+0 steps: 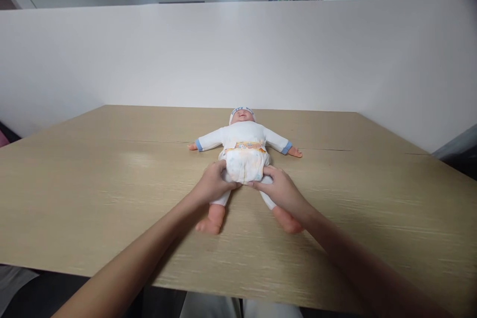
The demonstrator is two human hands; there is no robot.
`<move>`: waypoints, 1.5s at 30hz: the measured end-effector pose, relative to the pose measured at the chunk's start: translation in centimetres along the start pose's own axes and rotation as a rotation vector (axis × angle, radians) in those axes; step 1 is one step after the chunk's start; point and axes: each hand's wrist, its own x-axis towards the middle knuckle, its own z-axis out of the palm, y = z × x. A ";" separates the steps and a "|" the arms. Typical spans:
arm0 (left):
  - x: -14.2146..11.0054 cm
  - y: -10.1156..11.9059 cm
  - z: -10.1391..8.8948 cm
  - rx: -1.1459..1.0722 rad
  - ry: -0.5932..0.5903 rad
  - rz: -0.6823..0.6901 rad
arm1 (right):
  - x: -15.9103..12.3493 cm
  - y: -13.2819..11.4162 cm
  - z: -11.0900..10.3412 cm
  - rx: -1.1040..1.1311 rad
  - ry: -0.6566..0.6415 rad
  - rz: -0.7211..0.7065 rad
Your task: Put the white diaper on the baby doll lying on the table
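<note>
A baby doll (244, 134) in a white suit and cap lies on its back on the wooden table (93, 179), arms spread, feet toward me. It wears a white printed diaper (246, 165) with an orange waistband. My left hand (213, 184) pinches the diaper's lower left edge at the doll's thigh. My right hand (280, 189) pinches the lower right edge, its fingers closed over the doll's other leg. The doll's bare feet stick out beneath my wrists.
A white partition wall (238, 49) stands along the table's far edge and right side. The table's near edge runs just in front of my lap. Ceiling lights shine above the partition.
</note>
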 end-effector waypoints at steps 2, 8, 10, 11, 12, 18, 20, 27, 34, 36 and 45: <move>0.0 0.0 -0.4 -0.063 -0.051 0.052 | 0.0 0.0 -0.1 0.057 -0.005 -0.001; 0.2 -0.8 -1.1 -0.150 -0.107 0.079 | -0.4 -0.5 -0.6 0.176 -0.037 0.032; 0.2 -0.9 -1.2 -0.161 -0.117 0.075 | -0.5 -0.5 -0.7 0.207 -0.063 0.038; 0.2 -0.9 -1.3 -0.163 -0.121 0.073 | -0.4 -0.4 -0.7 0.231 -0.073 0.034; 0.2 -0.9 -1.4 -0.165 -0.128 0.070 | -0.4 -0.3 -0.7 0.257 -0.078 0.030; 0.1 -0.7 -2.2 -0.231 -0.213 0.057 | -0.1 0.6 -0.4 0.366 -0.077 0.047; 0.1 -0.9 -2.5 -0.255 -0.249 0.043 | -0.1 0.6 -0.4 0.389 -0.081 0.051; 0.1 -1.2 -2.8 -0.226 -0.256 -0.003 | -0.2 0.4 -0.5 0.412 -0.083 0.062; -0.1 -0.8 -2.6 -0.221 -0.231 -0.024 | -0.3 0.1 -0.6 0.471 -0.101 0.073; -0.1 -0.7 -2.6 -0.236 -0.233 -0.021 | -0.3 0.0 -0.7 0.467 -0.102 0.077; -0.2 -0.3 -2.5 -0.290 -0.236 -0.020 | -0.4 -0.5 -0.8 0.443 -0.101 0.088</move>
